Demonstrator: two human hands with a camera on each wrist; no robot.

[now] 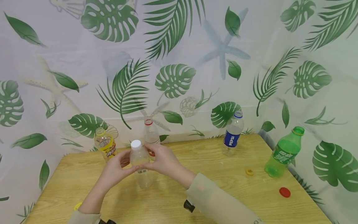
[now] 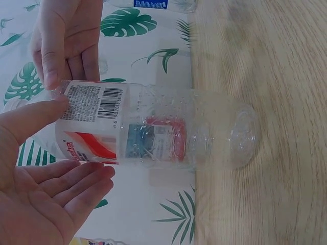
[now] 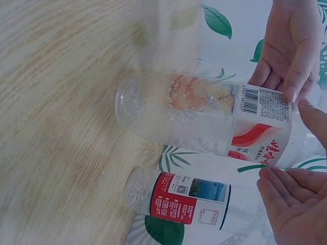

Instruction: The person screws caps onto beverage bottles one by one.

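A clear plastic bottle (image 1: 144, 179) with a white cap (image 1: 136, 144) is upright between my two hands. Its white and red label (image 2: 92, 104) carries a barcode. My left hand (image 1: 116, 169) holds one side, thumb on the label and fingers around the far side. From the other side my right hand (image 1: 166, 160) holds it likewise, thumb tips close together in front. Whether the base touches the table cannot be told. Just behind stands another clear bottle (image 3: 191, 199) with a red label and a red neck ring, partly hidden by my right hand in the head view.
A yellow-labelled bottle (image 1: 106, 144) stands at the back left, a Pepsi bottle (image 1: 232, 133) at the back right. Further right is a green bottle (image 1: 283, 152). A yellow cap (image 1: 249, 171) and a red cap (image 1: 285, 192) lie on the wooden table (image 1: 223, 186).
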